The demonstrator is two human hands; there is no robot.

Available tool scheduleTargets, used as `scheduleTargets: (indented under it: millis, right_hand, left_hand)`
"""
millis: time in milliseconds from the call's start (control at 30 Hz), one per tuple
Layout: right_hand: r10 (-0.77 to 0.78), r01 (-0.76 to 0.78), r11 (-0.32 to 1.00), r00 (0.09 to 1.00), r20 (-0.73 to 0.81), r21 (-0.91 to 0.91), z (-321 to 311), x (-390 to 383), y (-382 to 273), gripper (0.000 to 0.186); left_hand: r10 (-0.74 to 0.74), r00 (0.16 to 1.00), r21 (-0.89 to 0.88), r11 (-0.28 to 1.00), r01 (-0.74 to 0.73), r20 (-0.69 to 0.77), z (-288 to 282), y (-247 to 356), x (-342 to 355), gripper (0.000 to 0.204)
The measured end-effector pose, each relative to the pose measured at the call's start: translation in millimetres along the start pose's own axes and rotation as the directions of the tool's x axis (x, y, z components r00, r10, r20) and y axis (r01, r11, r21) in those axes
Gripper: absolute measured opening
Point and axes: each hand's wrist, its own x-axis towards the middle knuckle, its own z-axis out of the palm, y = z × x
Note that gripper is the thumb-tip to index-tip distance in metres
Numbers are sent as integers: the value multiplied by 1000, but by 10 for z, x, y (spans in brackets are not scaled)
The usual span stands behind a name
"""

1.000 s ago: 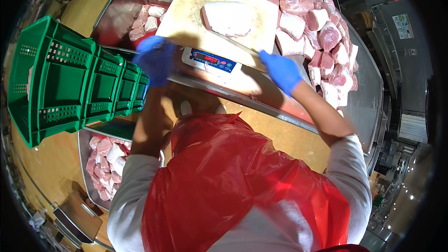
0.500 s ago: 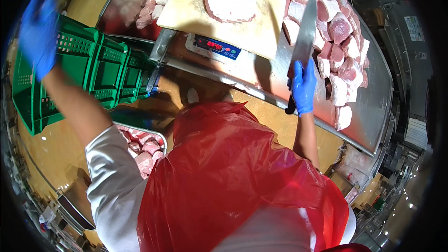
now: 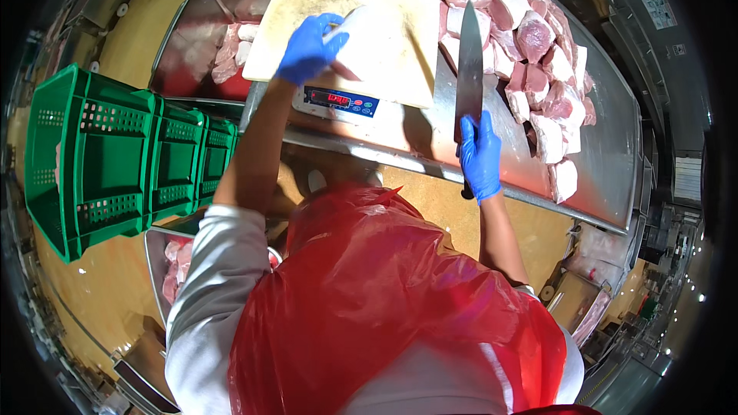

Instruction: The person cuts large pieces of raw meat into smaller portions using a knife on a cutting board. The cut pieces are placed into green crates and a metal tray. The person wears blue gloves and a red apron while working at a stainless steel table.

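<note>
My left hand [image 3: 311, 50], in a blue glove, has its fingers curled round the left end of a piece of pork [image 3: 364, 40]. Glare washes out much of the pork's pale fat side. It is on a cream cutting board [image 3: 280, 11], which covers most of a digital scale [image 3: 338, 101] with a lit red display. My right hand [image 3: 480, 157], also gloved in blue, is closed on the dark handle of a large knife [image 3: 470, 69]. The broad blade points away from me, just right of the board and apart from the meat.
Many cut pork pieces [image 3: 538, 38] are heaped on the metal table [image 3: 607, 161] at right. A metal tray [image 3: 173, 69] with some pieces lies left of the board. Stacked green crates [image 3: 111, 161] stand at left, near a floor-level metal bin [image 3: 156, 261] of meat.
My left hand has swung from above the green crates to the pork on the board. The right hand still holds the knife, its blade now more upright. The whole view has shifted slightly.
</note>
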Motion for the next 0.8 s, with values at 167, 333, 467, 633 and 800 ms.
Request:
scheduleTargets:
  millis: [167,333,467,633,800]
  right_hand:
    - [-112,116,993,982,150,-19,313,-147,-68,19]
    - [-210,222,975,937,278,-11,878,294,-580,19]
    - [-299,313,949,929,219,-35,1207,735,-1022,21]
    - [-294,332,933,927,235,-142,1384,787,-1146,22]
    - [-84,331,873,826,558,-358,637,-117,-247,23]
  left_hand:
    - [160,937,258,963,-79,-310,27,53,-538,32]
    - [82,939,145,989,-34,-334,-2,369,-819,19]
    - [-177,904,-36,983,177,-390,-150,361,-1061,18]
    - [-215,871,46,964,261,-441,-366,222,-1331,21]
    - [-246,777,88,929,360,-579,-733,125,-1564,22]
